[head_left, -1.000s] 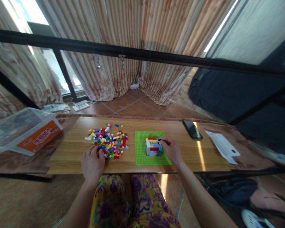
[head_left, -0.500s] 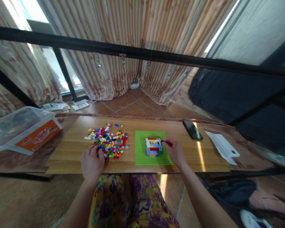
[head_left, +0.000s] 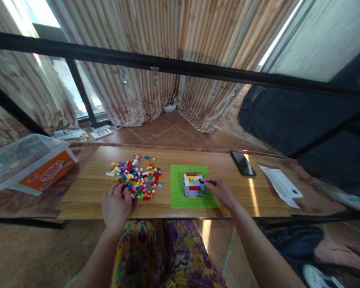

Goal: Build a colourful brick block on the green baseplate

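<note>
A small multicoloured block of toy building bricks [head_left: 194,188] stands on the green baseplate [head_left: 177,200]. At the right side of that block, my right hand [head_left: 220,190] pinches a small dark brick [head_left: 202,181] between thumb and fingertips, close to the top edge. My left hand [head_left: 116,205] rests on the table at the near left edge of a pile of loose bricks [head_left: 141,180]. Its thumb and fingers are bent and apart, touching the pile. What lies beneath the left fingertips is partly hidden.
On the wooden table [head_left: 87,180], a black phone [head_left: 243,163] lies at the right. White paper [head_left: 280,186] lies beyond the right end. A clear plastic box with an orange label [head_left: 46,172] stands at the left. A black metal bar [head_left: 174,68] crosses beyond the table.
My right hand has shifted slightly, its fingertips now lower along the brick block's right side with the dark brick. The left hand stays almost where it was.
</note>
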### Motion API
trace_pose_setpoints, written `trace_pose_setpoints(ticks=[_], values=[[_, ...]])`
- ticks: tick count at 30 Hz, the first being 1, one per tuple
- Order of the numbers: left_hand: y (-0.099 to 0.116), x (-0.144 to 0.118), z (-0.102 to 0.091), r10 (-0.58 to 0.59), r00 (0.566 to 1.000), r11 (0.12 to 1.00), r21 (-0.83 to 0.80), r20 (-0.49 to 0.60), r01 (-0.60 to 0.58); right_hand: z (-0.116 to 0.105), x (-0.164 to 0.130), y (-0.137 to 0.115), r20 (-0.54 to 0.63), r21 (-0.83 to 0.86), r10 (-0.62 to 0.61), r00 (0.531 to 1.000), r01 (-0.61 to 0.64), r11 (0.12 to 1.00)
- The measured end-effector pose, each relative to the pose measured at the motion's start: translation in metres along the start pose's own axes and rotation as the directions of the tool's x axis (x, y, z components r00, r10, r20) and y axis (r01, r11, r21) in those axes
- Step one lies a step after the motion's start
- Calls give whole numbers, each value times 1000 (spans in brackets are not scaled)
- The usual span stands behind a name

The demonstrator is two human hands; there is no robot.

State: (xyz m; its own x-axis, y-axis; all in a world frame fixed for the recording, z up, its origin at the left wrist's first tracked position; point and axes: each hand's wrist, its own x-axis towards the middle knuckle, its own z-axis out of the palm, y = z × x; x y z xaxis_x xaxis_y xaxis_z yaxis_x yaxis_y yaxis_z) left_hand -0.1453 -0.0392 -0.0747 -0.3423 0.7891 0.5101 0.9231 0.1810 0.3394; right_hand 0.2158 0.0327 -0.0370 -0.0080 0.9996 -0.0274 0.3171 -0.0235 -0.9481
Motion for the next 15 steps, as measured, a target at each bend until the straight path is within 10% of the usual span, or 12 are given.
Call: trace_pose_setpoints(ticks=[15], values=[[0,-1,1,-16,1000,999,-31,3,16,6,5,-6,28,173,345,938,-344,923]])
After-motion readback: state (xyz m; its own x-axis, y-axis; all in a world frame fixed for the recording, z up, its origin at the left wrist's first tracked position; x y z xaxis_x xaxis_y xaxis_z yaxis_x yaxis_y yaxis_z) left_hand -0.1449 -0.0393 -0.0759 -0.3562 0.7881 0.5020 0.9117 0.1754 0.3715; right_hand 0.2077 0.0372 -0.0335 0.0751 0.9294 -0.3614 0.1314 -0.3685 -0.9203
